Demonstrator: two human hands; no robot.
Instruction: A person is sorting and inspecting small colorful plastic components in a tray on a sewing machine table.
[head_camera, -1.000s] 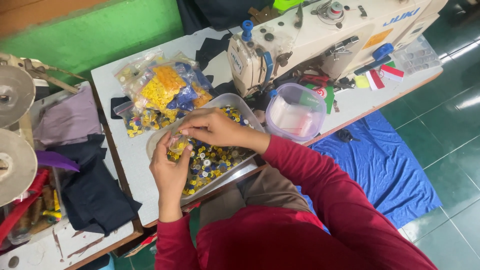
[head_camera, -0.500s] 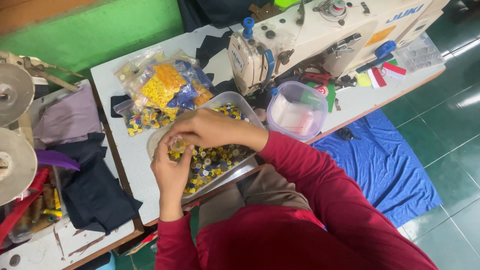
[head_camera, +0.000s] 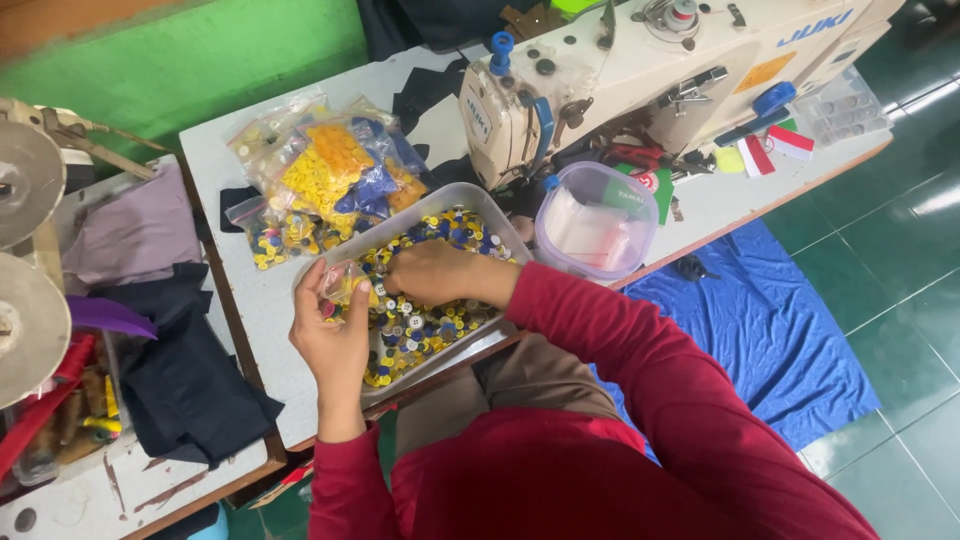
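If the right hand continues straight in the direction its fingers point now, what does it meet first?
The right hand points leftward over the tray of buttons. It would probably first meet the small clear bag held by the left hand, though the depth is hard to judge.

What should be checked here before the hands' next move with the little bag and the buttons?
1. Left hand grips small clear bag: ok.
2. Right hand over the tray of buttons: ok.
3. Bag mouth open: cannot tell.
4. Button pinched in the right fingers: cannot tell.
5. Tray fully on the table: not ok, its near corner overhangs the edge.
6. Round tub apart from the hands: ok.
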